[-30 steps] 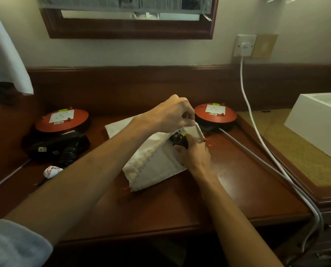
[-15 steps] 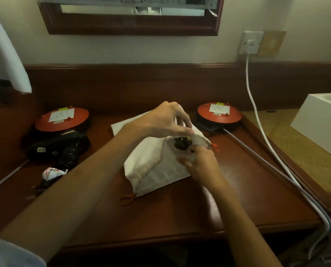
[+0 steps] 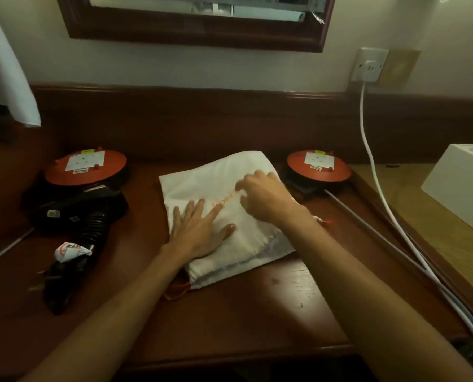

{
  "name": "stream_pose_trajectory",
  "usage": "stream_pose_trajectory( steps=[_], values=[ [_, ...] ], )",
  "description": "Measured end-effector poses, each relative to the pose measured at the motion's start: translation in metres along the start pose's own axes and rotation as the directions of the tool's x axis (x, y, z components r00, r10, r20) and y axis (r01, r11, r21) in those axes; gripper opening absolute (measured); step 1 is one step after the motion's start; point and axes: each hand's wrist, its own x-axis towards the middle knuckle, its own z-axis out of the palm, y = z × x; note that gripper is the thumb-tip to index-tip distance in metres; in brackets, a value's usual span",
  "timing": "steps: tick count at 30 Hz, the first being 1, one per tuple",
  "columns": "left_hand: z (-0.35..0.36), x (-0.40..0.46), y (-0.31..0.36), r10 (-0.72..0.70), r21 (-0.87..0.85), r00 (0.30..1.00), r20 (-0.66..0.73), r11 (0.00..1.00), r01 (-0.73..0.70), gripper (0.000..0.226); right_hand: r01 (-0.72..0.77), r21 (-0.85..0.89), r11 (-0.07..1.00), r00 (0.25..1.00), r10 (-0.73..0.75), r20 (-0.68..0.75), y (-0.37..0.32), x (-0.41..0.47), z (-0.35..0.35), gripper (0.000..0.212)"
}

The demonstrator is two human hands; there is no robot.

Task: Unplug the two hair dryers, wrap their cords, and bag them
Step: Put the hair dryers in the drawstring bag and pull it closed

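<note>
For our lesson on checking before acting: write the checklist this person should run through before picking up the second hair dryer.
1. White bag flat on desk: ok.
2. First dryer fully inside the bag: cannot tell, cloth hides it.
3. Left hand free: not ok, presses flat on the bag.
4. Right hand free: cannot tell, fingers curled over the bag.
5. Black hair dryer unbagged, within view: ok.
6. Its cord wrapped: cannot tell.
</note>
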Motion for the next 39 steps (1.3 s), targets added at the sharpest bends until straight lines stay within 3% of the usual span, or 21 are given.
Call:
stream_pose_trajectory(
  steps=[2,5,8,10,15,18,24,27,30,33,36,39],
  values=[
    [-0.001,0.000,-0.008,0.009,0.027,1.000,0.006,1.000,-0.009,0.088,0.048,-0.230,0.972,0.990,-0.016,0.138,0.001,0.017,0.030,0.030],
    [-0.003,0.002,-0.018,0.028,0.060,1.000,-0.006,0.998,-0.027,0.086,0.047,-0.375,0.926,0.986,0.017,0.166,0.003,0.022,0.051,0.036],
    [-0.002,0.005,-0.021,0.039,0.061,0.999,0.002,0.997,-0.039,0.085,0.173,-0.603,0.779,0.969,-0.026,0.244,0.009,0.019,0.064,0.052],
    [-0.002,0.005,-0.021,0.043,0.070,0.999,0.010,0.997,-0.044,0.083,0.236,-0.644,0.728,0.950,-0.034,0.309,0.018,0.018,0.067,0.061],
    [-0.003,0.006,-0.021,0.051,0.077,0.999,0.014,0.996,-0.052,0.082,0.321,-0.475,0.819,0.901,-0.110,0.419,0.040,0.032,0.052,0.060],
    [-0.003,0.005,-0.023,0.055,0.072,0.998,0.015,0.996,-0.056,0.083,0.204,-0.312,0.928,0.934,-0.090,0.345,0.057,0.033,0.043,0.057],
    [-0.002,0.005,-0.022,0.061,0.075,0.998,0.024,0.995,-0.063,0.082,0.325,-0.558,0.763,0.925,-0.133,0.356,0.049,0.022,0.063,0.060],
    [-0.004,0.003,-0.021,0.063,0.065,0.998,0.022,0.996,-0.064,0.082,0.319,-0.571,0.756,0.928,-0.126,0.352,0.047,0.022,0.066,0.059],
    [-0.012,0.002,-0.025,0.077,0.014,0.995,-0.064,0.997,-0.076,0.077,0.285,-0.486,0.827,0.941,-0.145,0.305,0.048,0.019,0.061,0.057],
    [-0.023,0.000,-0.041,0.032,-0.009,0.974,-0.226,0.999,-0.035,0.060,0.208,-0.325,0.922,0.976,-0.174,0.132,0.035,0.001,0.058,0.053],
    [-0.028,-0.013,-0.059,-0.102,-0.063,0.986,-0.129,0.994,0.095,0.062,0.198,-0.233,0.952,0.979,-0.180,0.095,0.009,-0.027,0.072,0.058],
    [-0.026,-0.022,-0.066,-0.131,-0.076,0.991,0.009,0.988,0.131,0.067,0.165,-0.175,0.971,0.984,-0.151,0.093,-0.005,-0.039,0.093,0.053]
  ],
)
